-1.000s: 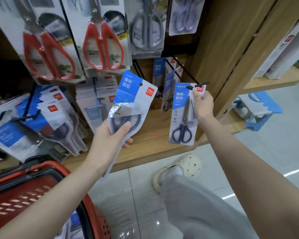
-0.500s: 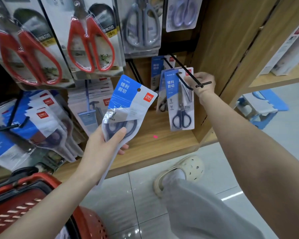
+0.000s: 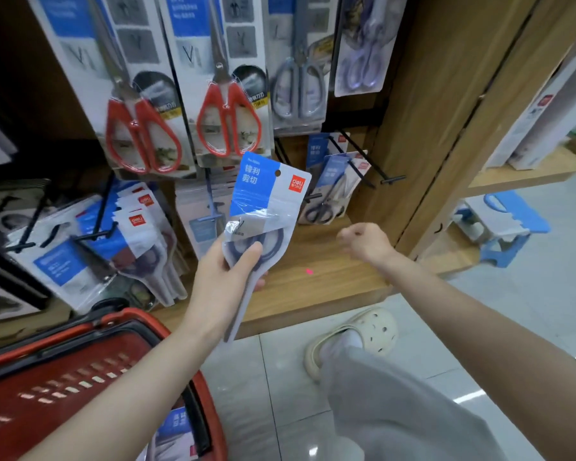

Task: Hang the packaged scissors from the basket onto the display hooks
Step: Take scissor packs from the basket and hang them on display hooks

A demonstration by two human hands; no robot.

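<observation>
My left hand (image 3: pixel 225 277) grips a blue-and-white packaged pair of scissors (image 3: pixel 263 207) by its lower half and holds it upright before the shelf. My right hand (image 3: pixel 366 242) hovers over the wooden shelf with its fingers loosely curled and nothing in them. Behind it a small pack of black-handled scissors (image 3: pixel 333 191) hangs on a black display hook (image 3: pixel 371 161). The red basket (image 3: pixel 80 367) sits at bottom left, with another blue pack (image 3: pixel 177 434) showing inside it.
Large red-handled scissors packs (image 3: pixel 226 94) and grey ones (image 3: pixel 298 71) hang above. More blue packs (image 3: pixel 137 234) fill the hooks at left. A wooden side panel (image 3: pixel 446 111) bounds the bay on the right. My shoe (image 3: pixel 356 337) rests on the tiled floor, and a blue stool (image 3: pixel 506 224) stands beyond.
My right hand has let go of the small pack, which now hangs on the hook, and has dropped down and away from it. The left hand still holds its pack.
</observation>
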